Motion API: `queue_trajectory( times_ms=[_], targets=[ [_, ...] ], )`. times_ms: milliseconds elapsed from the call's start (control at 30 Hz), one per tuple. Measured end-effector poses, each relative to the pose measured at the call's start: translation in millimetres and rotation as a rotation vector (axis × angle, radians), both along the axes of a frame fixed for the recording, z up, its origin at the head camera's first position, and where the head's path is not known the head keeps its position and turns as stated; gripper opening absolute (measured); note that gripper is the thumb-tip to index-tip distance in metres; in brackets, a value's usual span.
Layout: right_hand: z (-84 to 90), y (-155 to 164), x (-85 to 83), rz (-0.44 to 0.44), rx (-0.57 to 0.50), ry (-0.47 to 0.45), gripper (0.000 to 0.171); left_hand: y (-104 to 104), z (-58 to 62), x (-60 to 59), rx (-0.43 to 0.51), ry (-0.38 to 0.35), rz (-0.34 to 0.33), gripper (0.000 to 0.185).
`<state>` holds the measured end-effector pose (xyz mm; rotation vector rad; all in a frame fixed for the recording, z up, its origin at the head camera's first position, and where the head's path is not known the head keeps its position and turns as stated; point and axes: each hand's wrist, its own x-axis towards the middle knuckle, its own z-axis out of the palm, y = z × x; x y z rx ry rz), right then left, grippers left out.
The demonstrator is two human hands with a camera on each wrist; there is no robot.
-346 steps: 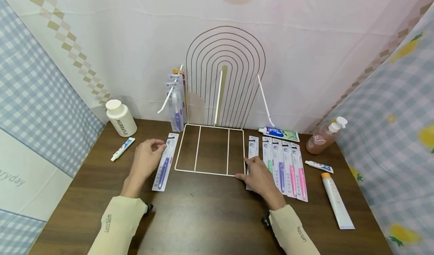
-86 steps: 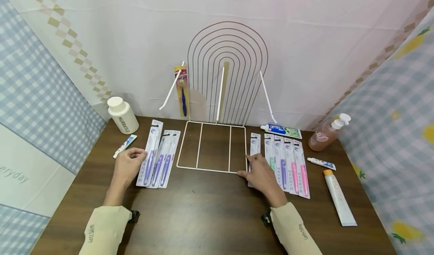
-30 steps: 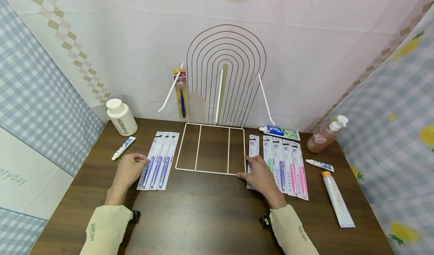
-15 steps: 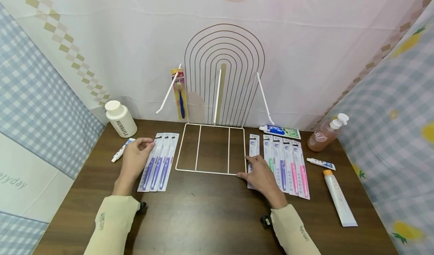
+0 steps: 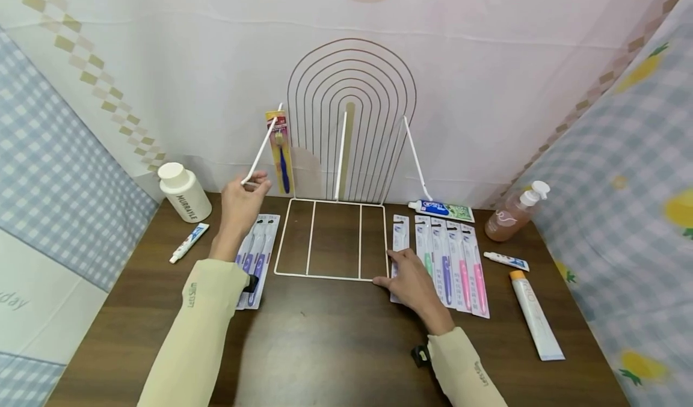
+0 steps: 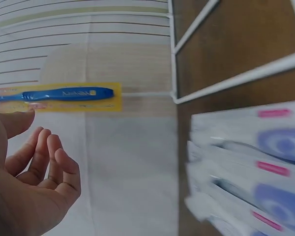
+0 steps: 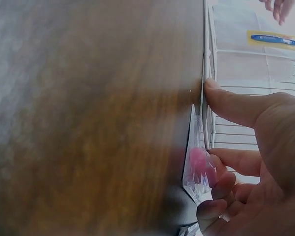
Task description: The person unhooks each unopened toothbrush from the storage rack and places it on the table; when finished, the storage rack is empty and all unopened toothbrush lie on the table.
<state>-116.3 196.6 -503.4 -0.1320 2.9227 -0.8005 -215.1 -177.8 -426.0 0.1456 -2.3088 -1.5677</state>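
Note:
My left hand (image 5: 245, 198) is raised with loosely curled fingers and holds nothing; its fingertips are at the tip of the left hook (image 5: 262, 148) of the white wire rack (image 5: 330, 278). A blue toothbrush on a yellow card (image 5: 281, 154) (image 6: 64, 94) hangs on that hook. Three purple toothbrush packs (image 5: 261, 250) (image 6: 250, 162) lie on the table below my left hand (image 6: 29, 167). My right hand (image 5: 412, 278) (image 7: 255, 142) rests at the rack's front right corner, thumb against the base wire and fingers on a toothbrush pack (image 5: 399, 232) (image 7: 196, 162).
Several more toothbrush packs (image 5: 455, 263) lie in a row right of the rack. A white bottle (image 5: 183, 192) and small tube (image 5: 188, 242) sit at the left. A toothpaste box (image 5: 441, 210), pump bottle (image 5: 511, 217), small tube (image 5: 506, 261) and long tube (image 5: 536, 317) sit at the right. Cloth walls enclose the table.
My left hand has lifted off the purple packs and moved up and back to the left hook's tip. Earlier, the purple packs came off that hook onto the table. The right hand stayed put.

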Motion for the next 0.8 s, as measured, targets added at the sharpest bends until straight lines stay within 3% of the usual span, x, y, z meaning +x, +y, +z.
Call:
queue_trajectory(
  times_ms=[367,800],
  targets=[
    [-0.9,1,-0.5,0.000,-0.001,0.003,0.084,12,26.6,-24.2,-0.040,0.049,-0.061,0.030],
    [-1.1,0,0.1,-0.012,0.003,0.000,0.084,20,18.8,-31.1,-0.083,0.074,-0.026,0.020]
  ],
)
